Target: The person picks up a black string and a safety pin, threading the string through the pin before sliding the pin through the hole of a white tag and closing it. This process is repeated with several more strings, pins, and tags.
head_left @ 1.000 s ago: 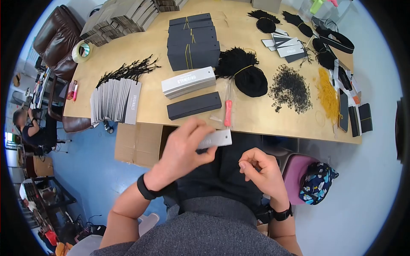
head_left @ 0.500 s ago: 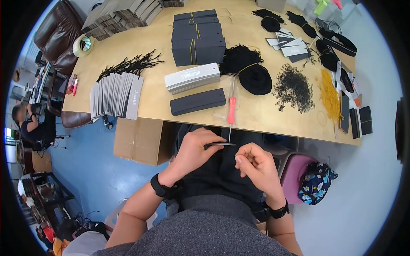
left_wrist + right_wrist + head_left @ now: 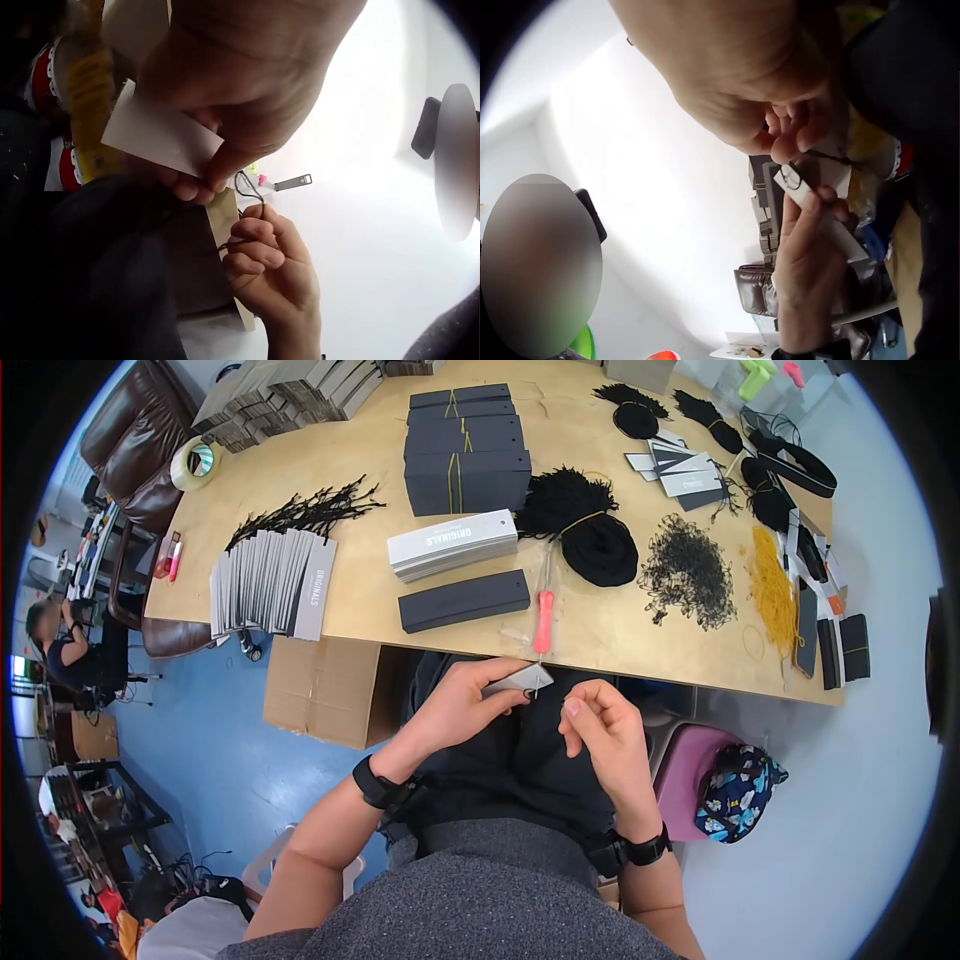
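Note:
The left hand [image 3: 455, 705] pinches a pale tag [image 3: 515, 680] between thumb and fingers, just off the table's front edge. In the left wrist view the tag [image 3: 161, 135] shows a blank face, and a thin black cord [image 3: 262, 199] runs to the curled fingers of the right hand [image 3: 274, 270], which grip it. The right wrist view shows a dark loop [image 3: 799, 182] at the holed end of the tag [image 3: 841, 236]. In the head view the right hand [image 3: 612, 745] is right of the tag, apart from it. A pink-handled tool [image 3: 544, 622] lies above the tag.
On the table [image 3: 340, 460] are a white tag stack [image 3: 452, 544], a dark stack [image 3: 464, 600], banded dark stacks [image 3: 466, 484], fanned tags with cords [image 3: 270, 585], black cord bundles [image 3: 598, 550], small black loops [image 3: 688, 572] and yellow bands [image 3: 772, 590]. A cardboard box [image 3: 320, 690] stands below.
The left hand has come down and right with the tag, turned it edge-on, then tilted it to show its face. The right hand has stayed close by, shifting slightly.

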Demonstrator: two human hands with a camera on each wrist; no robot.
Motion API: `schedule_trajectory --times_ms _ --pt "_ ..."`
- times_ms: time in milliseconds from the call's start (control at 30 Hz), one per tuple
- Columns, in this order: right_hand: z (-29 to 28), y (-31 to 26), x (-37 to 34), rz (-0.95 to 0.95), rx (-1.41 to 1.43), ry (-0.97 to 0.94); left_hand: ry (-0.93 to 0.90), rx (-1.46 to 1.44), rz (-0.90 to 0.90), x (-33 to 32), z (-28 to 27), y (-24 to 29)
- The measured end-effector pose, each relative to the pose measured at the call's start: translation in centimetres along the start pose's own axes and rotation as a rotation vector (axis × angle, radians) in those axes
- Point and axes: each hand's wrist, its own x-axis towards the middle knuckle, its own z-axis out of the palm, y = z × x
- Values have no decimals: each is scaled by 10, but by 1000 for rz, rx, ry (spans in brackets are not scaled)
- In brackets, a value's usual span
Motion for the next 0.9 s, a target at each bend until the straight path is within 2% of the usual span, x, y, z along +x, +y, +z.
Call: schedule_trajectory --times_ms 133,200,233,300,333,400,500,567,633,667,733,767,900 --pt "-12 24 11 15 -23 124 2 -36 63 -3 4 -6" --pt "-19 30 11 38 -58 153 -37 -118 -57 -3 3 -8" --pt "-21 33 9 85 -66 125 -35 -120 -56 -3 3 -9" --pt "-21 34 3 135 -72 94 -78 73 142 -7 0 -10" --pt "-19 32 -1 170 -72 30 -78 73 141 -10 -1 -11" --pt "-13 27 -6 203 -68 -31 -70 233 401 -17 -4 -12" --pt "0 20 -13 250 -44 -201 -101 175 251 -30 -5 1" --pt "5 6 -14 225 -54 -214 -98 145 181 -37 -3 10" --pt "5 -4 -14 149 -17 -216 2 -219 -17 -41 2 21" --pt "6 -8 -13 31 -21 -170 2 -219 -17 -42 0 24" --pt "5 -22 -10 -50 -84 -81 -57 -37 90 -41 -7 30" --pt "4 -24 -9 -98 -92 -63 -58 -35 93 -40 -9 32" --pt "6 -32 -4 -172 -211 -153 -101 83 106 -38 -11 42"
